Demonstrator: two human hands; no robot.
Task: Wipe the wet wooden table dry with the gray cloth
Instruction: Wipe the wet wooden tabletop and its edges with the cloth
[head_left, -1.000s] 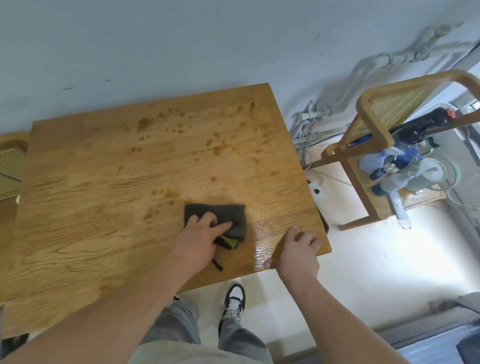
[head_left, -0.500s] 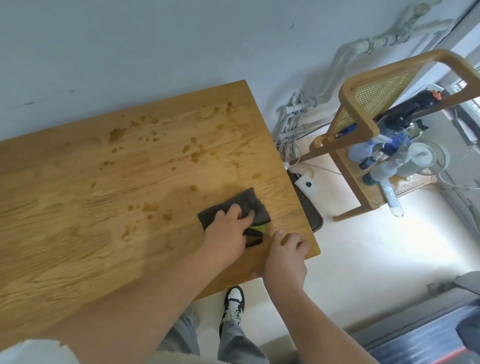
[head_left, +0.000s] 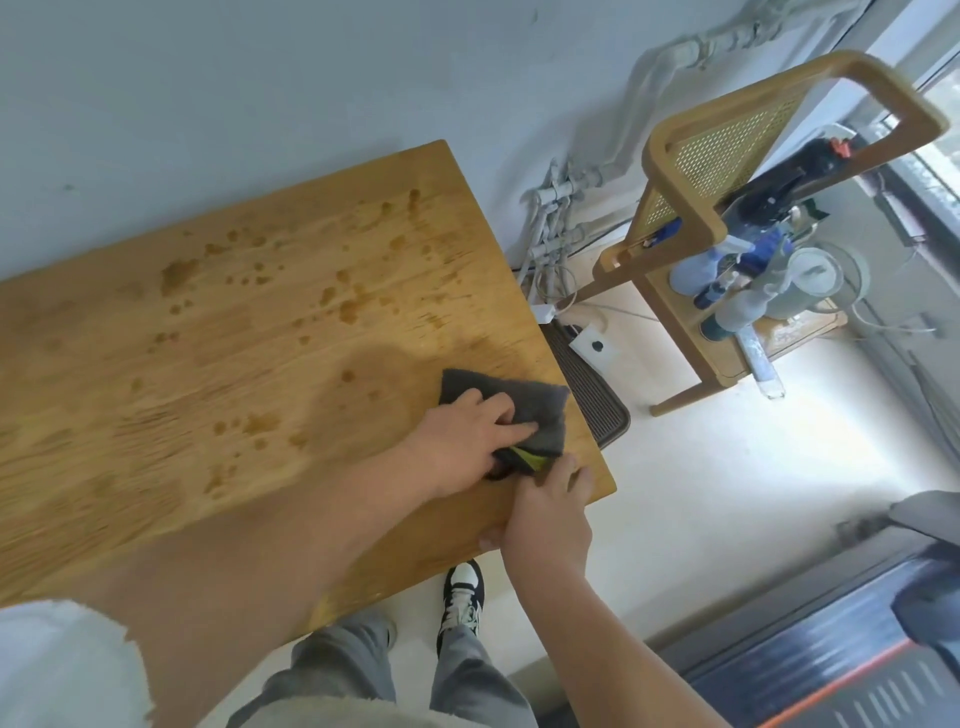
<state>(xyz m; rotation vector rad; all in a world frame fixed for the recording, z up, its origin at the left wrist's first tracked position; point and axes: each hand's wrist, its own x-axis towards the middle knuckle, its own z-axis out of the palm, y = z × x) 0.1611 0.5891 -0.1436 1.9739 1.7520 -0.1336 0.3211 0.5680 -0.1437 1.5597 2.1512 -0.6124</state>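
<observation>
**Gray cloth pressed down near the table's right edge**

The gray cloth (head_left: 543, 410) is pressed flat on the wooden table (head_left: 260, 338) by the left hand (head_left: 467, 441). The fingers are spread out straight on top of the cloth, not curled round it. A small yellow-green tag (head_left: 530, 458) is seen at the cloth's near edge. The cloth is found close to the near right corner, touching the table's right edge. The right hand (head_left: 550, 514) is laid on that corner just beside the cloth, fingers flat on the top and thumb at the near edge. Many dark wet spots (head_left: 353, 306) are seen on the far and left parts of the table. A wooden rack (head_left: 691, 156) with spray bottles (head_left: 727, 270) is seen on the floor to the right. A ribbed dark mat (head_left: 592, 395) is seen between table and rack.
</observation>
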